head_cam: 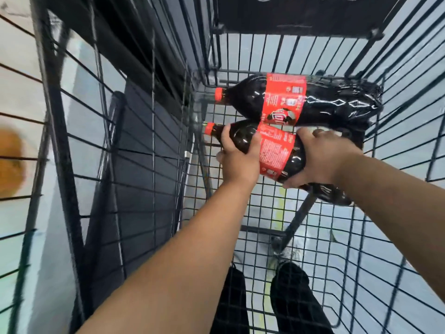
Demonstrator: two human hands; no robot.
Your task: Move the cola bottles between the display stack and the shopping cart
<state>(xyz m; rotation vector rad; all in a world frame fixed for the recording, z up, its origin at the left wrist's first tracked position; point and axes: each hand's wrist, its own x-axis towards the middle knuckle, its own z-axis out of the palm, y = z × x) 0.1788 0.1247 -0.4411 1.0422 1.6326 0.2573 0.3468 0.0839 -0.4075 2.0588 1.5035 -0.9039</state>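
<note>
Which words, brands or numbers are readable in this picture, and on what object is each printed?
None can be read for certain.
Red label of the far cola bottle: brand script and small print, too blurred.
Red label of the held cola bottle: fine white text, too small.
Cart panel: white marks cut off.

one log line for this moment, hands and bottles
left hand: neck grip | right hand: body grip | held red-labelled dark cola bottle: sideways in black wire cart | second cola bottle: lying behind
</note>
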